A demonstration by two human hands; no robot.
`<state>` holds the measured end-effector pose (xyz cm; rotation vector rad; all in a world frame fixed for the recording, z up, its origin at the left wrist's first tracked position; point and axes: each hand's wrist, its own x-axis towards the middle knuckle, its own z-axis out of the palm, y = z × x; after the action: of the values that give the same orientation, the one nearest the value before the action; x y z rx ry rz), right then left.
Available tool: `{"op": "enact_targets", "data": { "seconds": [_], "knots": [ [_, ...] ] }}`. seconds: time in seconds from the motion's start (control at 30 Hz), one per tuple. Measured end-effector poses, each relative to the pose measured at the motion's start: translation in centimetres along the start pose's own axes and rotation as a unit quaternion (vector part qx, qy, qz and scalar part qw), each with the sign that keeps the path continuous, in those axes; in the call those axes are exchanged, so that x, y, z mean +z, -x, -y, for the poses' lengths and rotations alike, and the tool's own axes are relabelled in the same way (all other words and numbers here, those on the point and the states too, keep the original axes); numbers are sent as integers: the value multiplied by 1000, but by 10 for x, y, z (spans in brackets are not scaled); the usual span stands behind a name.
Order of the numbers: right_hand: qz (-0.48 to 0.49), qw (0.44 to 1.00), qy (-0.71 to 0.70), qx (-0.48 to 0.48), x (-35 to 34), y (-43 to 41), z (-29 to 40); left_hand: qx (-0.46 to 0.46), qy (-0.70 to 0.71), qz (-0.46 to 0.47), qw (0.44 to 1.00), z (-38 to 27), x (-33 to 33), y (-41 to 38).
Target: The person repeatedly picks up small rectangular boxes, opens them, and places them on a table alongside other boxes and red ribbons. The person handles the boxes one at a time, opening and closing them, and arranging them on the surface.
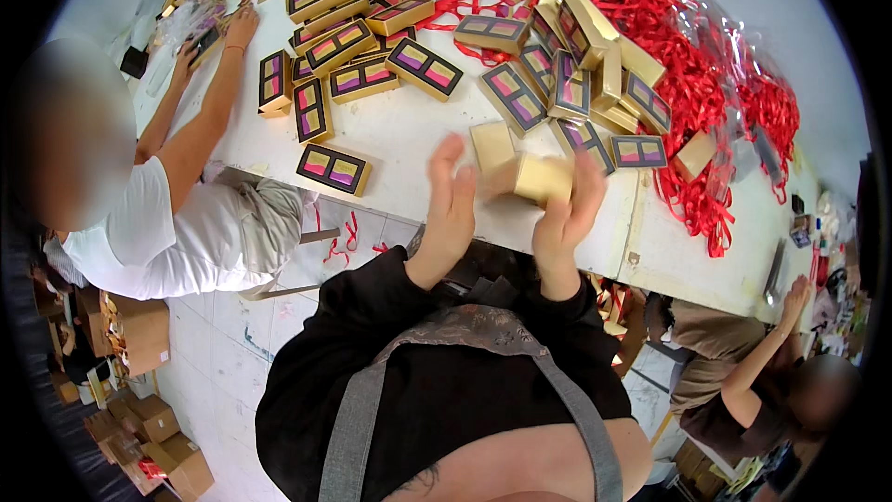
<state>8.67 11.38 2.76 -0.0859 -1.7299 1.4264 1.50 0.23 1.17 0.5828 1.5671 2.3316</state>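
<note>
My left hand (pixel 449 213) is raised over the table's front edge, fingers apart and nothing in its grasp. Facing it, my right hand (pixel 568 219) is blurred. A blurred plain gold carton (pixel 543 178) lies against its thumb side; whether the fingers grip it cannot be made out. Just behind, between the two hands, another gold carton (pixel 492 145) shows a plain face. To the left, a gold box with two windows (pixel 334 169) rests near the table edge, pink and purple showing through its black-framed top. Similar boxes (pixel 514 99) are heaped beyond my right hand.
More windowed boxes (pixel 341 45) are piled at the back left of the white table (pixel 411 136). Tangled red ribbons (pixel 651 35) with clear plastic spread along the back right. Co-workers sit on both sides; one person's arm (pixel 209 104) reaches over the table at left. Cardboard cartons (pixel 157 425) stand on the floor.
</note>
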Motion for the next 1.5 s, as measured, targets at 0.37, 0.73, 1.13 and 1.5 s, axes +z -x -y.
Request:
{"op": "enact_targets", "data": {
  "seconds": [0.37,0.73,1.13,1.5],
  "knots": [
    [-32,991,-46,123,19,11,-25,-50,-87,149,984,-12,-8,5],
    [66,915,-165,363,-14,-16,2,0,-167,183,969,-24,0,2],
    [54,986,109,118,-57,-107,-20,382,-264,182,867,-11,18,-57],
    [-265,861,432,-37,-111,-222,-88,187,-235,319,899,-9,22,-78]
  ]
}}
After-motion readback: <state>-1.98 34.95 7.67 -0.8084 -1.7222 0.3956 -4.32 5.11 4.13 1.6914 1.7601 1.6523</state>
